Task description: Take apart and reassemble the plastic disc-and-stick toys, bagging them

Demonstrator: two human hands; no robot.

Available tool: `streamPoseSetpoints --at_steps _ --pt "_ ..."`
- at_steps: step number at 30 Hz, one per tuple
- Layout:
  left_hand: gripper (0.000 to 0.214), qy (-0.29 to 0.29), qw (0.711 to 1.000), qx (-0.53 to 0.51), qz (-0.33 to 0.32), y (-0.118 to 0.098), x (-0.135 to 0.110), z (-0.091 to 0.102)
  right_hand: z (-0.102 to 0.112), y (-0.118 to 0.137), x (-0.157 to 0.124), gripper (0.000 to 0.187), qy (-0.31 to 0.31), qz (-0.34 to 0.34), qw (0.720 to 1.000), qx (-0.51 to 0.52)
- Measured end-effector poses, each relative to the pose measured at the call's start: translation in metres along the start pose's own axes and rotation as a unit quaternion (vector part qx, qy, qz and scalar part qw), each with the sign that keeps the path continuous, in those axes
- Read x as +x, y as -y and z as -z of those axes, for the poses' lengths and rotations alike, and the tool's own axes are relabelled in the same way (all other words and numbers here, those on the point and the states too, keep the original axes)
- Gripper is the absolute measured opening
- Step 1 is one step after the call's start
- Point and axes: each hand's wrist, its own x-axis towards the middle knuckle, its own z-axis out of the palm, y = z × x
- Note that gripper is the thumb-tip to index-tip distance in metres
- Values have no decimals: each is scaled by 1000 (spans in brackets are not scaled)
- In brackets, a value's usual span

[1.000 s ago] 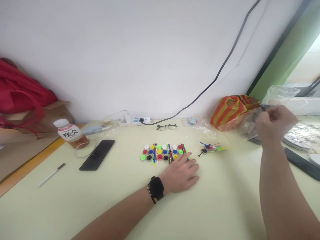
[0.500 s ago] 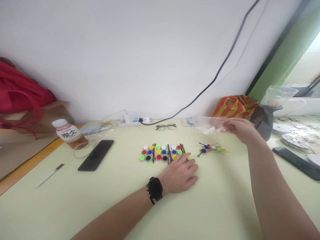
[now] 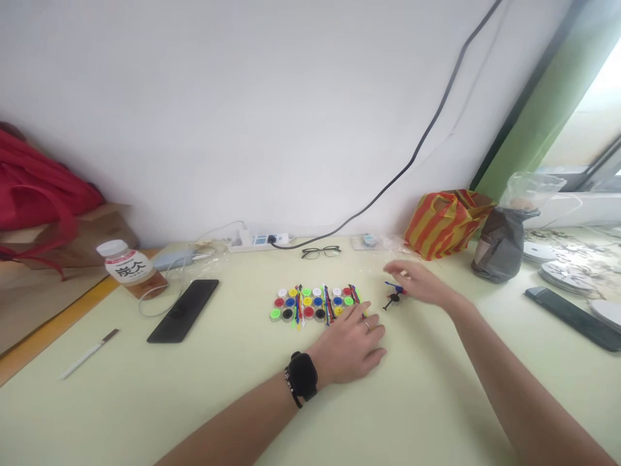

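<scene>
My left hand [image 3: 350, 343], with a dark watch on the wrist, lies palm down with its fingers apart. Its fingertips rest at the right end of rows of small round discs [image 3: 317, 301] in several colours, hiding some of them. Bundles of thin plastic arrows [image 3: 298, 307] lie between the disc columns. Farther right, my right hand [image 3: 421, 282] hovers with fingers outstretched over a loose little pile of arrows, holding nothing that I can see. A black arrow [image 3: 392, 299] and a blue arrow [image 3: 394, 285] poke out beside it; the hand covers the other pieces.
Eyeglasses [image 3: 321, 252], a power strip [image 3: 257, 242] and clear plastic [image 3: 388, 244] lie along the wall. At left are a phone [image 3: 184, 310], a drink bottle [image 3: 130, 268] and a pen [image 3: 90, 354]. A striped bag [image 3: 441, 223], a grey bag [image 3: 502, 246] and a dark phone [image 3: 572, 317] stand right.
My right hand has let go of the clear plastic bag near the wall and come left and nearer, over the loose arrows. My left hand has stayed in place.
</scene>
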Motion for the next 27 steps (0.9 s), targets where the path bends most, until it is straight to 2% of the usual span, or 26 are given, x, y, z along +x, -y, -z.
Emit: streamPoseSetpoints --at_steps 2,4,7,15,17,19,21,23,27 --pt "29 -1 1000 8 -3 0 0 1 -16 -3 -17 27 36 8 998 -44" --pt "28 -2 1000 14 -6 0 -1 1 -22 -11 -33 26 70 21 995 -67" --pt "27 -4 1000 14 -8 0 -1 0 -14 -24 -47 24 84 14 994 -73" --pt "27 -14 1000 8 -5 1 -2 -2 9 -41 -58 23 60 -43 990 -117" --pt "27 -10 1000 10 -3 0 -2 -2 10 -45 -59 26 41 -51 987 -146" --pt "28 -11 1000 12 3 0 -2 -2 9 -47 -60 22 -7 -52 983 -175" --pt "32 -15 1000 13 15 0 -2 -2 6 -46 -59 17 -64 -37 978 -193" --pt "37 -19 999 17 29 0 -2 -1 1 -41 -57 19 -80 -4 979 -187" --pt "45 -22 998 22 53 1 -3 0 -9 -22 -56 17 29 48 987 -149"
